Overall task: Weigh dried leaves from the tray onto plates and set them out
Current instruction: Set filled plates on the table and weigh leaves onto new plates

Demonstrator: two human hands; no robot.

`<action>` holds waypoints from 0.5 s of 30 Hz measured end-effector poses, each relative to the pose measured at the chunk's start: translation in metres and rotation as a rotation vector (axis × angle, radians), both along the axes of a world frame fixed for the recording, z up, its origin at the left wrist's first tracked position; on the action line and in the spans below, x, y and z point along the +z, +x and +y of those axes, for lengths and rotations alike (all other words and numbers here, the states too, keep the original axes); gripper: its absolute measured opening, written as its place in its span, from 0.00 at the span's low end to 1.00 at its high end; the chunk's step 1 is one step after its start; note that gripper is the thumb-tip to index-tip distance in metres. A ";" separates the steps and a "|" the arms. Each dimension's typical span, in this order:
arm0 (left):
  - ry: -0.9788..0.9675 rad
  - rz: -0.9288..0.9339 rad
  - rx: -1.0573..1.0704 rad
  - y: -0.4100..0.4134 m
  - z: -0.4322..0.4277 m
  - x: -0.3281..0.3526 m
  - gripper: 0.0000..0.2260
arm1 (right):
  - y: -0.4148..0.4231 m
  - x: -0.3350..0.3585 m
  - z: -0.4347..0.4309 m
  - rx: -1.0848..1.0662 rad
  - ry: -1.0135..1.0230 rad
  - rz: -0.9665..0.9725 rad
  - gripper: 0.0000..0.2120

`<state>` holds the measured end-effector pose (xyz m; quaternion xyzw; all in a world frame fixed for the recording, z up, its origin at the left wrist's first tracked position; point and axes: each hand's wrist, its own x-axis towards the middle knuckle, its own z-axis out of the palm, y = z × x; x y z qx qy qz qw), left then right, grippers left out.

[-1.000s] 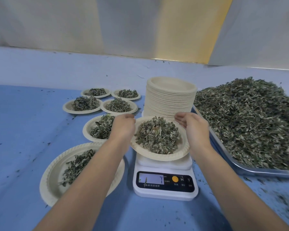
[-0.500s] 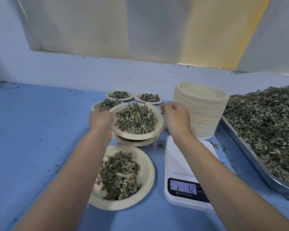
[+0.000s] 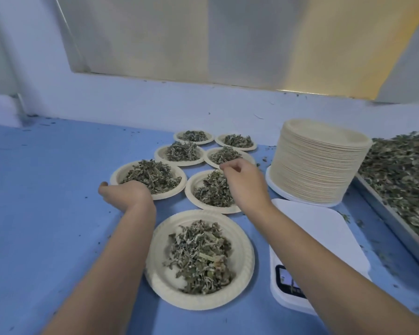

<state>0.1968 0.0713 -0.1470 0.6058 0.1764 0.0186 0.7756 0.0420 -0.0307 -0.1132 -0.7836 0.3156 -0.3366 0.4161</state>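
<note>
Several paper plates of dried leaves lie on the blue table. My left hand point(image 3: 126, 193) rests at the near rim of the left plate point(image 3: 121, 174), thumb sticking out to the left, away from the plate. My right hand point(image 3: 246, 182) hovers over the neighbouring plate point(image 3: 192, 189) with loosely curled fingers that hold nothing. The nearest plate point(image 3: 242, 257) sits between my forearms. The white scale point(image 3: 307, 228) stands bare at the right, its display partly hidden by my right arm. The metal tray point(image 3: 392, 215) heaped with leaves fills the right edge.
A tall stack of unused paper plates point(image 3: 319, 163) stands behind the scale. Farther back lie more filled plates point(image 3: 161, 154) in pairs. Leaf crumbs dot the table. A wall closes off the far side.
Both hands lifted the filled plate off the scale, carried it left and set it down among the others. The scale is now bare, and the camera turned left.
</note>
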 end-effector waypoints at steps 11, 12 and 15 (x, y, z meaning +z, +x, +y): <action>0.104 0.050 -0.160 0.015 -0.001 -0.002 0.22 | -0.002 -0.003 0.000 0.029 0.040 0.003 0.09; 0.130 0.069 -0.154 0.016 -0.001 0.000 0.22 | -0.002 -0.003 0.000 0.026 0.044 0.004 0.09; 0.248 0.113 -0.146 0.016 -0.003 0.007 0.22 | -0.002 -0.003 0.001 0.011 0.051 0.019 0.09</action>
